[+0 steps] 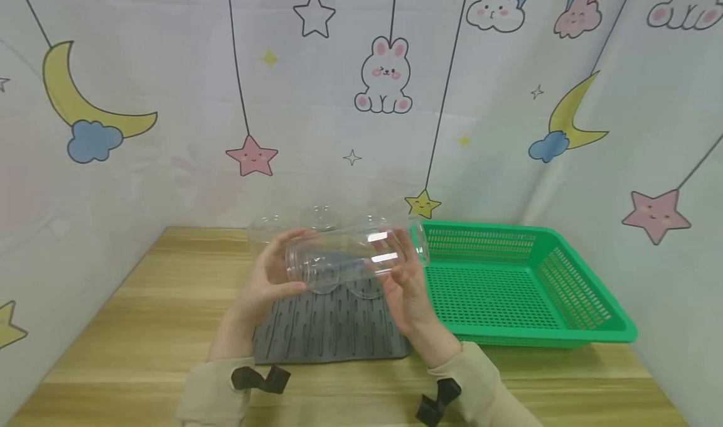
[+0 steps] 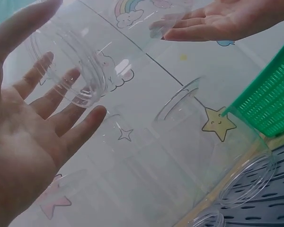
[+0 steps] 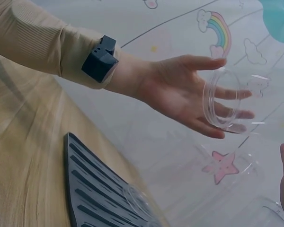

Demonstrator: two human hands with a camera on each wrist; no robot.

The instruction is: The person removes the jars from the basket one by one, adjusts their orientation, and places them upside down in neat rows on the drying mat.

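Note:
A clear plastic jar (image 1: 344, 260) with a ridged mouth lies nearly level in the air above a dark grey slotted mat (image 1: 339, 342). My left hand (image 1: 271, 276) grips its mouth end, thumb on one side and fingers on the other. In the left wrist view the ridged rim (image 2: 92, 92) sits between that thumb and fingers. My right hand (image 1: 403, 282) supports the other end, its fingers fairly straight and visible through the clear wall. Several more clear jars (image 1: 321, 217) stand behind on the mat, partly hidden by the held one.
A green slotted plastic basket (image 1: 536, 334) stands on the right of the wooden table (image 1: 141, 301), close beside my right hand. A white curtain (image 1: 186, 69) with cartoon prints hangs behind the table and along both sides.

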